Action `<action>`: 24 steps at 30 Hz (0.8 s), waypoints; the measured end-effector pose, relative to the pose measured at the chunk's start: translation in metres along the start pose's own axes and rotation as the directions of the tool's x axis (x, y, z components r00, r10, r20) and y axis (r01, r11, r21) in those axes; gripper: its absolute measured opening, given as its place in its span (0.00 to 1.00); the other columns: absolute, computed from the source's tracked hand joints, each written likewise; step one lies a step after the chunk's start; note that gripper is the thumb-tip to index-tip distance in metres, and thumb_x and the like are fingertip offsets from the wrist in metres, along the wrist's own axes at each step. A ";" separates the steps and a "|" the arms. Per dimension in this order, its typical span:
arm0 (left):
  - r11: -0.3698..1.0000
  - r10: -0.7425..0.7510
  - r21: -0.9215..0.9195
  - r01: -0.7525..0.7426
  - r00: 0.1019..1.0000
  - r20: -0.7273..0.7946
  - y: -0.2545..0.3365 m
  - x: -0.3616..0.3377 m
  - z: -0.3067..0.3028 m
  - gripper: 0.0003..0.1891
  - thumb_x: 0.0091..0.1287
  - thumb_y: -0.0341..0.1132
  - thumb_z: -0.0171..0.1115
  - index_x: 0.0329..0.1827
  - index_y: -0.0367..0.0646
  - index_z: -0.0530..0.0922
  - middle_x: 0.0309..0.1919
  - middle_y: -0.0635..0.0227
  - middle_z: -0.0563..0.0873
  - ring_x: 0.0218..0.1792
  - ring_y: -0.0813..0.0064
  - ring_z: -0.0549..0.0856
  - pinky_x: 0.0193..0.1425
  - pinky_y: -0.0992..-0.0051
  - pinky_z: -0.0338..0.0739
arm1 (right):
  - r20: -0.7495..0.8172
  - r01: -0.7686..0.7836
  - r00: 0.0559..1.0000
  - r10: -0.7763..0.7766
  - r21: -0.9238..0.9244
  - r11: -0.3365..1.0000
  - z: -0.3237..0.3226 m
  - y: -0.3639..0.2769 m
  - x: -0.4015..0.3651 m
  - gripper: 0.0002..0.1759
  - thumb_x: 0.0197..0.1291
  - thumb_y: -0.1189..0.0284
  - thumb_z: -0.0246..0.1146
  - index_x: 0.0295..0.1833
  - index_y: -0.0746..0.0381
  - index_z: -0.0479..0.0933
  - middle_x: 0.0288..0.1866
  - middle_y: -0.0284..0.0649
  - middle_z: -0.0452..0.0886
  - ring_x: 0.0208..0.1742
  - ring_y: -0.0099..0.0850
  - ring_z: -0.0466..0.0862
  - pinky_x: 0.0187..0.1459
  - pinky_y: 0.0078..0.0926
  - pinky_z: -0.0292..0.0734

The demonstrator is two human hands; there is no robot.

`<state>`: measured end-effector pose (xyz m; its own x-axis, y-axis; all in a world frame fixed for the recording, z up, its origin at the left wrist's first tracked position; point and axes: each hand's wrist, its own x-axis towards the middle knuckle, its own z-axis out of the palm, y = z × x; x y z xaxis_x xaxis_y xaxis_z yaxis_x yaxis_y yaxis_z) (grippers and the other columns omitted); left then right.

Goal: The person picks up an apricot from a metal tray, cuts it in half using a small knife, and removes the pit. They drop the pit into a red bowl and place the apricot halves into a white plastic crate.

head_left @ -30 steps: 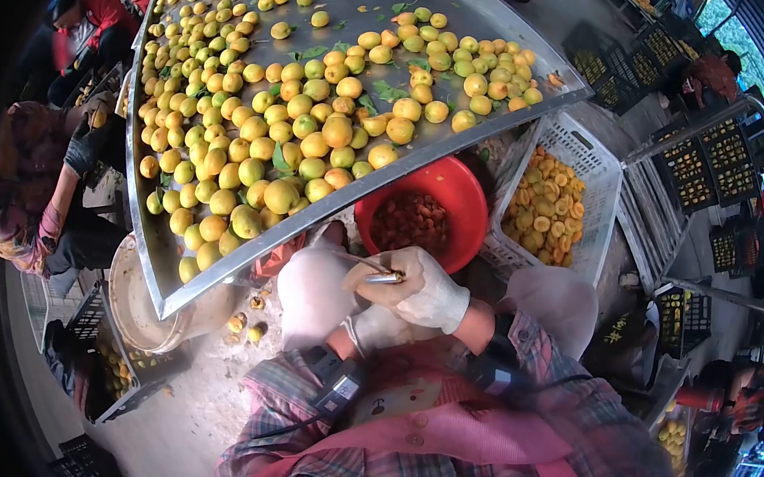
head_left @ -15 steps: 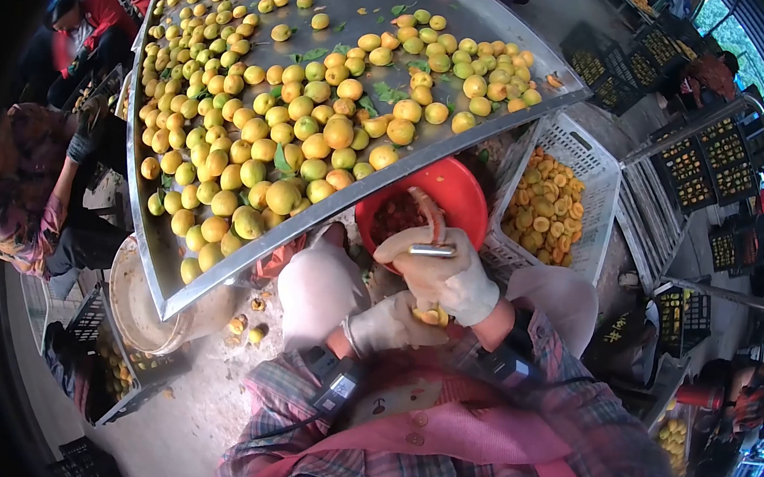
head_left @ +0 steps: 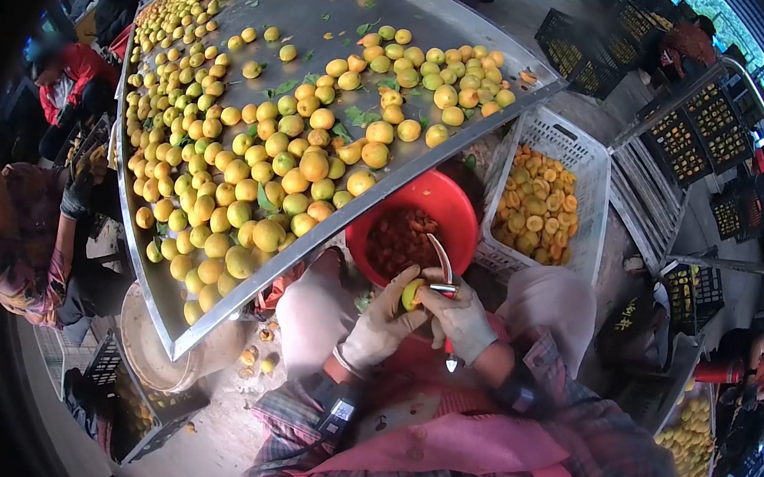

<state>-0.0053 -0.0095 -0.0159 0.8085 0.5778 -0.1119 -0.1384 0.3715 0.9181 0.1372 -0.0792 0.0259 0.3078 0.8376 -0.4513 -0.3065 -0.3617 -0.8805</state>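
Note:
My left hand (head_left: 377, 328), in a pale glove, is closed around a yellow-green apricot (head_left: 412, 294). Gloved too, my right hand (head_left: 463, 322) grips a curved knife (head_left: 441, 258) with a red handle, its bent blade pointing up over the bucket. The right fingers meet the apricot's side; whether the edge cuts into it is hidden. Just beyond both hands stands a red bucket (head_left: 464, 211) holding brownish-red pits (head_left: 405, 241). Right of it, a white crate (head_left: 595, 199) holds halved apricots (head_left: 537, 207).
A metal-rimmed table (head_left: 328, 31) piled with whole apricots (head_left: 250, 180) slants across the left front. Below its corner is a pale tub (head_left: 152, 336), with fruit scraps (head_left: 267, 362) on the floor. People sit working at left and far right among black crates (head_left: 696, 131).
My left hand has risen from my lap to meet the right; a whole-looking apricot is now in it, where cut fruit showed before. The knife has turned in my right hand. The view has shifted slightly.

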 end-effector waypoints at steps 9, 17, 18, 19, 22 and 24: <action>0.994 -0.057 -0.093 0.058 0.998 0.014 0.009 -0.002 0.009 0.34 0.72 0.34 0.60 0.76 0.34 0.53 0.51 0.63 0.78 0.47 0.75 0.79 0.56 0.75 0.75 | 0.016 -0.202 0.979 0.202 0.021 0.979 -0.001 0.002 -0.001 0.26 0.64 0.57 0.63 0.61 0.59 0.68 0.30 0.35 0.80 0.18 0.24 0.77 0.14 0.21 0.71; 0.899 0.162 0.420 -0.123 0.985 -0.057 -0.020 0.001 -0.006 0.30 0.73 0.35 0.59 0.74 0.34 0.60 0.56 0.60 0.78 0.52 0.75 0.79 0.57 0.77 0.75 | 0.180 -0.198 0.965 0.192 0.020 0.980 -0.015 0.001 0.011 0.13 0.60 0.62 0.60 0.40 0.62 0.80 0.27 0.36 0.82 0.22 0.25 0.81 0.22 0.23 0.75; 0.955 0.103 0.286 -0.076 0.991 -0.081 -0.029 0.000 -0.009 0.29 0.74 0.35 0.57 0.74 0.34 0.60 0.54 0.62 0.79 0.49 0.76 0.80 0.57 0.78 0.75 | 0.141 -0.205 0.969 0.201 0.016 0.979 -0.014 0.003 0.012 0.12 0.61 0.65 0.60 0.39 0.64 0.80 0.26 0.37 0.82 0.24 0.26 0.82 0.24 0.24 0.76; 0.965 0.072 0.258 -0.048 0.994 -0.084 -0.016 0.000 0.000 0.27 0.75 0.34 0.56 0.74 0.35 0.60 0.48 0.64 0.80 0.44 0.77 0.81 0.52 0.78 0.77 | 0.171 -0.173 0.971 0.170 0.000 0.985 -0.015 0.005 0.014 0.10 0.62 0.68 0.59 0.38 0.64 0.80 0.26 0.37 0.82 0.26 0.27 0.83 0.25 0.26 0.76; 0.980 0.025 0.201 -0.009 0.997 -0.077 0.007 -0.001 0.018 0.25 0.76 0.32 0.53 0.72 0.33 0.61 0.50 0.65 0.81 0.46 0.79 0.82 0.53 0.79 0.78 | 0.234 0.122 0.969 -0.078 -0.179 0.976 -0.021 0.044 0.035 0.09 0.61 0.70 0.59 0.39 0.62 0.81 0.29 0.38 0.83 0.28 0.28 0.83 0.30 0.27 0.78; 0.995 0.011 0.103 -0.005 0.998 -0.062 0.007 -0.001 0.020 0.21 0.76 0.30 0.52 0.69 0.34 0.65 0.51 0.65 0.81 0.46 0.78 0.82 0.53 0.79 0.77 | 0.201 -0.008 0.979 0.028 -0.100 0.995 -0.017 0.038 0.033 0.10 0.60 0.69 0.59 0.39 0.63 0.82 0.30 0.40 0.83 0.30 0.29 0.84 0.31 0.28 0.79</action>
<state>0.0042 -0.0218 -0.0022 0.7701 0.6256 -0.1246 -0.0831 0.2920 0.9528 0.1506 -0.0720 -0.0251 0.1117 0.8922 -0.4376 -0.2178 -0.4076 -0.8868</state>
